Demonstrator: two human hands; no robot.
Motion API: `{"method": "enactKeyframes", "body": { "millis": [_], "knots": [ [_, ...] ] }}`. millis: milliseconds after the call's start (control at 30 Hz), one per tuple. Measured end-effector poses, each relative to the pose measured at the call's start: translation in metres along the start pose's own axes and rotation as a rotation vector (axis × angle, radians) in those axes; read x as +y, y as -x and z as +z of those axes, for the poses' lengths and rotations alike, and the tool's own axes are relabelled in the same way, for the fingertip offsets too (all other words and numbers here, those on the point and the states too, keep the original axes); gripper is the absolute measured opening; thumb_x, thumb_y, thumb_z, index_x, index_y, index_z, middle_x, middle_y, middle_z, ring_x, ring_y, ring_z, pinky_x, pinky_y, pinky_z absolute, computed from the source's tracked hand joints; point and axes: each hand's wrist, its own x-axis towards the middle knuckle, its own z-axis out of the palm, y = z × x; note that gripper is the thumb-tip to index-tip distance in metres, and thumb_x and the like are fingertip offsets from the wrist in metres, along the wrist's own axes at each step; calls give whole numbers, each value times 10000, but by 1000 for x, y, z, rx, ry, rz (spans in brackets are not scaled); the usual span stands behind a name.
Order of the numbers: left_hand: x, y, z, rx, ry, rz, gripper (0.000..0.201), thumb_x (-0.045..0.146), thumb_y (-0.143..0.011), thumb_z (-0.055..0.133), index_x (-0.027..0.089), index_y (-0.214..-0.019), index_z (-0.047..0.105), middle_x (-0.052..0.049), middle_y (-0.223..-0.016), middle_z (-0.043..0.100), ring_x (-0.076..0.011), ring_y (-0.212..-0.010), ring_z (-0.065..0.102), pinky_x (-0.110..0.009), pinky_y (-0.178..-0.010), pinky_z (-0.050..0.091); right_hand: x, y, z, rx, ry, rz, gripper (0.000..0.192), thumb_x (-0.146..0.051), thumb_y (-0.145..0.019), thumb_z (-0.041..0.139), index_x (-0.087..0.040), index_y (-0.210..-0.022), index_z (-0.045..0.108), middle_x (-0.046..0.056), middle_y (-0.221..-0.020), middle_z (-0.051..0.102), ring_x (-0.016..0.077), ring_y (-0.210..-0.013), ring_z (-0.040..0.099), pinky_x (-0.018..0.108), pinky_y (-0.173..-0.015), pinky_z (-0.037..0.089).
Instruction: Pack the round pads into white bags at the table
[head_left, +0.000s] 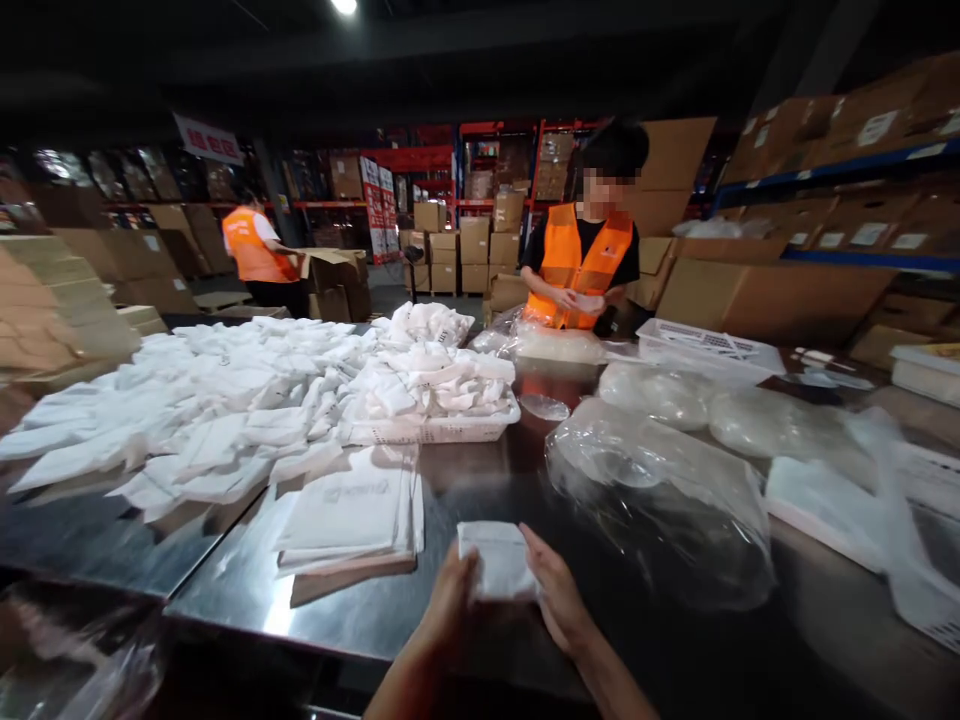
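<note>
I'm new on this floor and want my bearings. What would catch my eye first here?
The big heap of white packets spread over the left of the steel table, spilling into a white basket. Close by, the left hand and right hand hold one small white packet. Across the table stands a person in an orange vest.

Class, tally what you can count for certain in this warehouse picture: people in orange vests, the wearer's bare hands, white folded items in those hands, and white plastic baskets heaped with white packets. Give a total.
People in orange high-visibility vests: 2
Bare hands, left hand and right hand: 2
Small white folded cloth item held between both hands: 1
White plastic basket heaped with white packets: 1
Total: 6
</note>
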Motion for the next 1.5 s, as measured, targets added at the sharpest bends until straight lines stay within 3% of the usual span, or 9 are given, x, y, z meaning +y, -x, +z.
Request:
{"method": "enactKeyframes", "body": {
  "millis": [133, 300, 433, 500, 633, 767, 1100, 1300, 1500],
  "knots": [
    [47, 24, -32, -234, 291, -267, 329, 181, -788, 428, 89, -986, 675, -142, -837, 722, -257, -865, 709, -381, -751, 588, -17, 29, -6, -291, -550, 255, 765, -817, -787, 365, -217, -1129, 693, 130, -1114, 682, 322, -1106, 605, 486, -962, 466],
    [115, -14, -147, 88, 315, -47, 563, 414, -945, 190, 101, -910, 657, -153, -875, 704, -220, -916, 685, -317, -714, 574, -32, 36, -15, -290, -616, 222, 737, -803, -712, 541, -226, -1148, 680, 132, -1118, 682, 309, -1077, 620, 501, -1031, 390],
    [102, -55, -218, 451, 94, 311, 596, 491, -944, 165, 110, -1337, 398, -183, -1382, 478, -212, -1215, 543, -393, -981, 477, -34, 34, -29, -42, -395, 162, 675, -731, -734, 595, -193, -1138, 655, 135, -1057, 699, 292, -1002, 649, 484, -995, 425],
    [70, -58, -232, 430, -313, 343, 554, 434, -900, 326, 163, -1383, 359, -152, -1426, 441, -221, -1263, 495, -404, -1034, 427, -28, 28, -47, 80, -235, 89, 635, -710, -754, 574, -187, -1105, 657, 129, -1025, 706, 291, -984, 653, 475, -979, 449],
    [11, -43, -236, 154, -724, 280, 279, 253, -718, 577, 207, -976, 673, -100, -1143, 666, -280, -1138, 582, -410, -1047, 401, -9, -14, -110, 391, 328, -180, 511, -634, -744, 500, -202, -944, 685, 139, -1030, 699, 317, -1022, 632, 486, -969, 469],
    [-2, -41, -231, 9, -988, 195, 160, 160, -736, 524, 204, -793, 667, -77, -914, 707, -241, -909, 651, -359, -906, 463, -7, -68, -153, 515, 737, -374, 419, -481, -745, 397, -179, -869, 659, 188, -1047, 672, 333, -1086, 592, 535, -1018, 417],
    [19, -44, -207, -36, -1304, 177, 229, 216, -797, 524, 216, -969, 676, -80, -928, 713, -246, -852, 656, -334, -788, 450, -25, -64, -46, -34, 895, -528, 340, -277, -882, 447, -169, -1104, 681, 136, -1248, 607, 270, -1245, 502, 479, -1044, 424],
    [14, -54, -199, 128, -1339, 172, 288, 127, -845, 444, 156, -982, 696, -145, -895, 721, -280, -853, 681, -356, -775, 486, -26, -49, -13, -298, 929, -538, 318, -230, -879, 500, -207, -1151, 663, 88, -1309, 575, 243, -1293, 451, 459, -1088, 374],
    [7, -40, -160, 316, -1278, 340, 448, 160, -959, 260, 139, -1313, 534, -127, -1318, 571, -217, -1194, 558, -337, -1020, 418, -23, -64, -59, 360, 1282, -324, 392, -145, -898, 376, -84, -1194, 626, 203, -1319, 539, 307, -1297, 436, 484, -1111, 302]
  ]
}}
